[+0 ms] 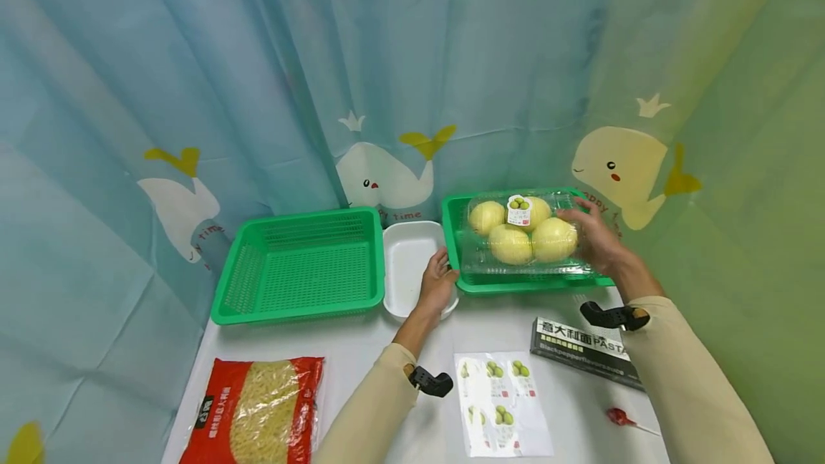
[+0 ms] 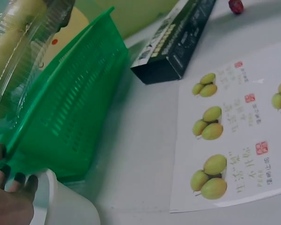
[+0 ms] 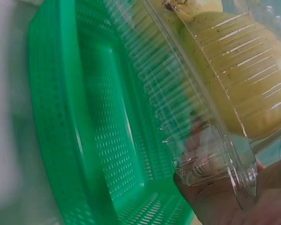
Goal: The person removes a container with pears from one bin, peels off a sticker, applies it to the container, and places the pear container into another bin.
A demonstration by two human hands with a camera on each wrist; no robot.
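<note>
My right hand (image 1: 598, 238) grips the right end of a clear plastic box of pears (image 1: 512, 242). Several pale yellow pears (image 3: 243, 61) show through its ribbed walls, and a white pear label (image 1: 518, 212) is on top. The box sits tilted over the right green basket (image 1: 473, 283), overlapping its rim; the right wrist view shows basket floor beneath it. My left hand (image 1: 438, 283) is at that basket's near left corner, its thumb on the rim and its fingers by the outer wall, above a white dish (image 1: 406, 256). Part of the left hand is cut off in the left wrist view.
Another green basket (image 1: 309, 271) stands left of the dish. In front lie a red bag of pasta (image 1: 258, 410), a sheet of pear labels (image 1: 505, 407), a black pasta box (image 1: 583, 353) and a red lollipop (image 1: 620, 417). A whale-print curtain (image 1: 387, 92) closes the back.
</note>
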